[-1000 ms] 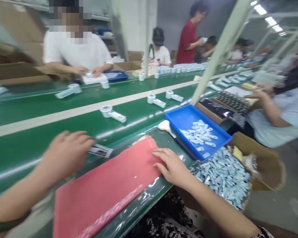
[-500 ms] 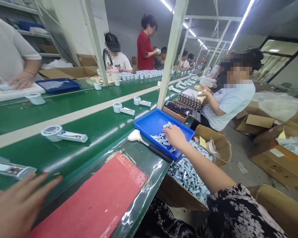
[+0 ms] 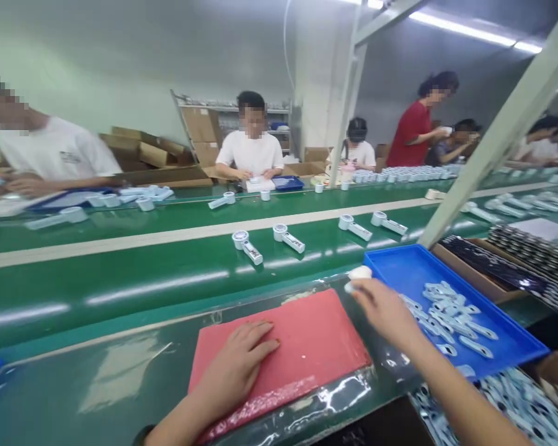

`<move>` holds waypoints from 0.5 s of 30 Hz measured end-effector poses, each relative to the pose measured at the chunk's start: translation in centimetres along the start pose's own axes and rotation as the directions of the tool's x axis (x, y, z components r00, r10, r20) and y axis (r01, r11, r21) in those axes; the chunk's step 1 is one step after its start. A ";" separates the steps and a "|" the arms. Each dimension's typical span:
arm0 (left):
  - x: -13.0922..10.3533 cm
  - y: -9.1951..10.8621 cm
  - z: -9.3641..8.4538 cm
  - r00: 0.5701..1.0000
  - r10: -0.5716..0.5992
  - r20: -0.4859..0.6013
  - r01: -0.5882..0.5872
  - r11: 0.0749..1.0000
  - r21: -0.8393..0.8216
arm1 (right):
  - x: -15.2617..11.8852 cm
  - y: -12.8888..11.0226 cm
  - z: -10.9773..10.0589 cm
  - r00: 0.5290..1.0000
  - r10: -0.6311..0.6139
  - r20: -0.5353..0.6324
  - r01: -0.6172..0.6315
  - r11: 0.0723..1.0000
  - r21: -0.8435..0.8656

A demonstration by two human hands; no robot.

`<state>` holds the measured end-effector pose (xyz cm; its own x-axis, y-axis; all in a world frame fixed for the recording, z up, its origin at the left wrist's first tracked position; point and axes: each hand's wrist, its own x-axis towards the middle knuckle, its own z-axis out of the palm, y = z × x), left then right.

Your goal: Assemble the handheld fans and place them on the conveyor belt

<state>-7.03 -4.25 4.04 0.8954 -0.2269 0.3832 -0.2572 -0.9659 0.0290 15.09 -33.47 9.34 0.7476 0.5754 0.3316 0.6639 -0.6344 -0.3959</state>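
My left hand (image 3: pixel 239 359) lies flat on the red mat (image 3: pixel 307 334), its fingers stretched out and nothing held. Above the mat's right edge, my right hand (image 3: pixel 385 306) is closed on a small light-blue plastic part (image 3: pixel 350 287), whose tip shows past the fingers; the rest is hidden. Just behind these fingers is the white head (image 3: pixel 360 272) of a mallet, its shaft covered by my hand. To the right, the blue tray (image 3: pixel 393 263) holds a loose pile of light-blue plastic parts (image 3: pixel 451 310).
Several white handled pieces (image 3: pixel 288 238) lie on the green conveyor belt (image 3: pixel 134 272) in front. More light-blue parts (image 3: pixel 516 402) fill a box below the tray. A slanted post (image 3: pixel 493 148) rises behind the tray, beside stacked dark parts (image 3: pixel 483 266). Co-workers (image 3: pixel 251 148) sit across the belt.
My view has swung left. My right hand has left the tray with a light-blue part and is now by the mallet head. My left hand has come from the belt's edge onto the red mat.
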 end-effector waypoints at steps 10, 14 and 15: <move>-0.2 1.9 -0.9 0.996 -0.090 0.009 0.090 0.986 -0.140 | 0.6 -10.5 9.7 0.912 -0.348 0.218 0.281 0.916 0.288; -0.3 2.4 -1.2 0.991 -0.111 0.075 0.120 0.984 -0.132 | -0.3 -8.1 12.6 0.909 -0.384 0.161 0.317 0.889 0.329; -0.3 2.3 -1.1 0.988 -0.112 0.103 0.124 0.985 -0.118 | 0.0 -7.2 13.3 0.906 -0.396 0.151 0.329 0.881 0.340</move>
<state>-8.31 -6.28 5.05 0.9511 -0.1289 0.2809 -0.1854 -0.9651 0.1849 10.06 -22.05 0.81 0.4115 0.8504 0.3278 0.8250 -0.1946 -0.5306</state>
